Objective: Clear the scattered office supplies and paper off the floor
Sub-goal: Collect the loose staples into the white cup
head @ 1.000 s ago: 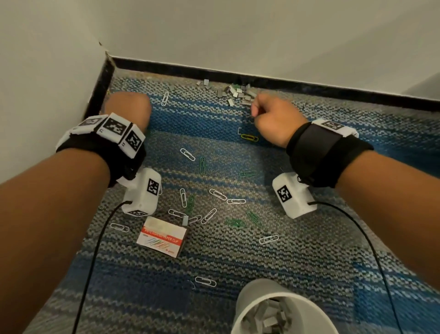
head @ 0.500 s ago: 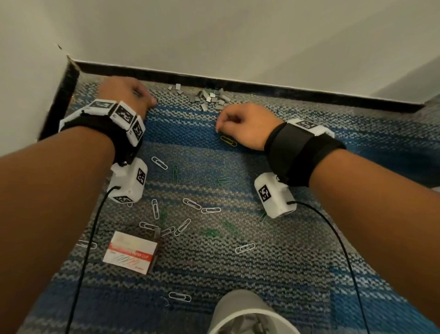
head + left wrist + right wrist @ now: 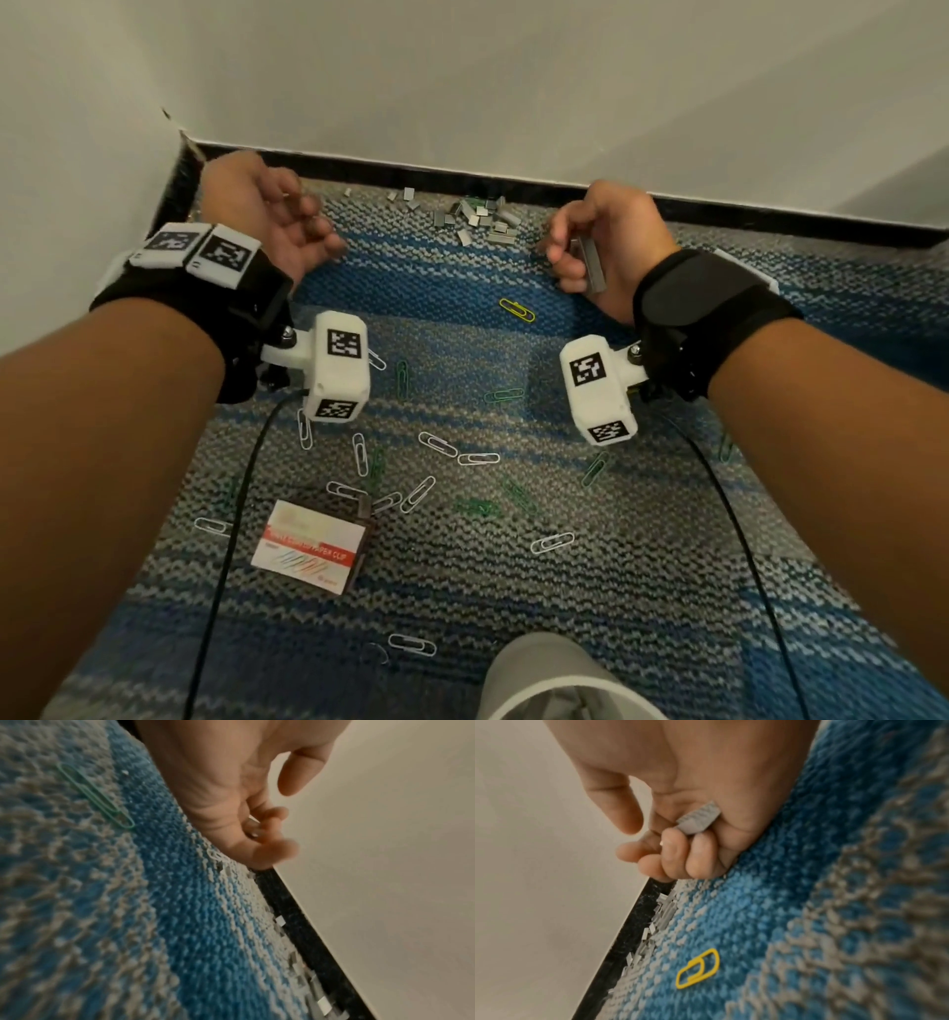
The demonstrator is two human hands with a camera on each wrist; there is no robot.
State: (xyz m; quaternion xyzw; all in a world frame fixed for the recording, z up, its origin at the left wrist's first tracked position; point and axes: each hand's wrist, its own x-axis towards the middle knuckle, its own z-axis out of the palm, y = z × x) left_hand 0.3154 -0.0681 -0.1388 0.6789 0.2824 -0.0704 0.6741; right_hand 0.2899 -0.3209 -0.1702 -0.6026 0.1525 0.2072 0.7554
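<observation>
Right now the staples (image 3: pixel 480 216) lie in a loose grey heap on the carpet (image 3: pixel 590 591) by the black skirting, w/ paper clips (image 3: pixel 436 444) scattered nearer. Right hand (image 3: pixel 598 246) is raised, palm turned inward, fingers (image 3: pixel 695 854) curled round a staple strip (image 3: pixel 588 264). Left hand (image 3: pixel 257 216) hovers palm-up, fingers (image 3: pixel 272 817) loosely bent; something small glints there, can't tell what.
</observation>
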